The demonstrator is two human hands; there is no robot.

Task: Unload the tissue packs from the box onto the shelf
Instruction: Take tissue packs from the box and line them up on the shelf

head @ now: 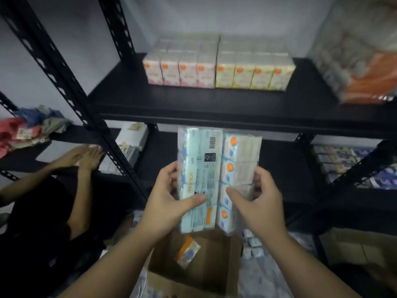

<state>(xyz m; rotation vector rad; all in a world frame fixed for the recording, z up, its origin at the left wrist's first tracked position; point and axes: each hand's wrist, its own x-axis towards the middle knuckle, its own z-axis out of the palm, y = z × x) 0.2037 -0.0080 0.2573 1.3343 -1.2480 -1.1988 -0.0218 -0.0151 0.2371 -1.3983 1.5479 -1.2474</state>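
I hold two blue tissue packs upright side by side above the open cardboard box (233, 261). My left hand (171, 198) grips the left blue pack (200, 166), thumb across its front. My right hand (257, 201) grips the right blue pack (240, 160), which shows orange dots. Both packs hang just below the front edge of the black shelf (193, 104). On that shelf stand a pink tissue pack (182, 69) and a yellow tissue pack (253, 72), touching. One small loose pack (188, 251) lies in the box.
Another person in black crouches at the left, both hands (81, 155) flat on a lower shelf. A perforated black upright (71, 87) slants between us. Orange-and-clear wrapped goods (365, 67) fill the shelf's right end. Clothes lie on a left shelf (32, 127). Small packs (253, 244) litter the floor.
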